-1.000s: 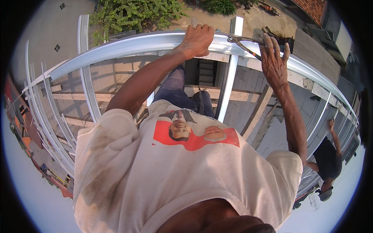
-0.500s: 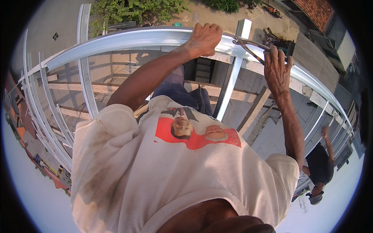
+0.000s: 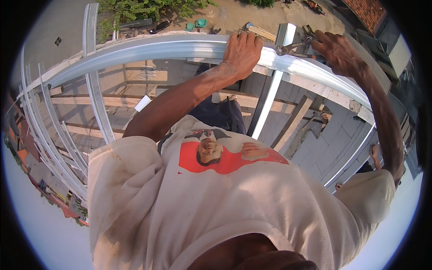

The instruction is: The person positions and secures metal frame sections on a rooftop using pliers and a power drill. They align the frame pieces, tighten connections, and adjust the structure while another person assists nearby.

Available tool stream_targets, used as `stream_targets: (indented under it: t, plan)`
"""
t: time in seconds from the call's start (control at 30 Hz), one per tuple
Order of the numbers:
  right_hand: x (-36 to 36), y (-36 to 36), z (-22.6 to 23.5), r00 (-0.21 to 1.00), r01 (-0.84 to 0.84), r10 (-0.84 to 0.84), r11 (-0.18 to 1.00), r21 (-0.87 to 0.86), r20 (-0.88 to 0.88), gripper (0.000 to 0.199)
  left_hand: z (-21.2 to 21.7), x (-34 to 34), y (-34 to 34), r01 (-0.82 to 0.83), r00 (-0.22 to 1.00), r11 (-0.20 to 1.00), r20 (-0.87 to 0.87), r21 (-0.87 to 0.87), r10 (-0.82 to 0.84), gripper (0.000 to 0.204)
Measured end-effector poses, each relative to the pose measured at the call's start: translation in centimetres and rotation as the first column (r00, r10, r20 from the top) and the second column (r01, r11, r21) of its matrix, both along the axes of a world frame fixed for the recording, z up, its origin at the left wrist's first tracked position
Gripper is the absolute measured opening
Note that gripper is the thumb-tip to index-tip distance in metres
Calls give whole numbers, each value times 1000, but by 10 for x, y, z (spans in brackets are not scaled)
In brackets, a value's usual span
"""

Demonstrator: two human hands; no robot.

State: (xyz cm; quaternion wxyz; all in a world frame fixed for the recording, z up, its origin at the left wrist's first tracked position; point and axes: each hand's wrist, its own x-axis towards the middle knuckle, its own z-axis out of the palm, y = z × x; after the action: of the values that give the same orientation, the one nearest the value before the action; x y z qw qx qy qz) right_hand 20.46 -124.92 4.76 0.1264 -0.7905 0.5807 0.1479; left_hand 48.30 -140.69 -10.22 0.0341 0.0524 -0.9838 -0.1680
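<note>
My left hand (image 3: 243,48) is wrapped around a curved pale metal rail (image 3: 153,48) that runs across the top of the view. My right hand (image 3: 340,54) is further right on the same rail, closed on the handles of metal pliers (image 3: 292,47). The pliers' jaws point left toward the joint where an upright metal channel (image 3: 269,100) meets the rail, between my two hands. My white shirt with a red print (image 3: 225,189) fills the lower half of the view.
Several thin metal frame bars (image 3: 54,135) curve down the left side. Wooden beams (image 3: 112,101) and a grey block surface (image 3: 333,135) lie below. A person (image 3: 374,153) is partly visible at lower right. Far below are ground and green bushes (image 3: 148,9).
My right hand, open with spread fingers beside the pliers before, has closed on their handles and shifted right. The left hand keeps its hold on the rail.
</note>
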Motion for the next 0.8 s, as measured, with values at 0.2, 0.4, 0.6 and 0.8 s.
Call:
stream_targets:
  t: [0.2, 0.4, 0.6, 0.8]
  plan:
    - [-15, -27, 0, 990, -119, 121, 992, 41, -66, 41, 15, -9, -10, -2, 989, 995, 149, 102, -14, 54]
    - [60, 40, -2, 853, 128, -181, 982, -140, -489, 30, 12, -6, -14, 36, 992, 998, 118, 48, -42, 58]
    - [105, 77, -9, 715, 543, -510, 836, -80, -479, 44, 13, -16, -14, 59, 977, 996, 201, 65, -71, 61]
    - [99, 75, -17, 751, 566, -548, 821, -68, -368, 30, 14, -17, -16, 55, 976, 995, 205, 82, -71, 59]
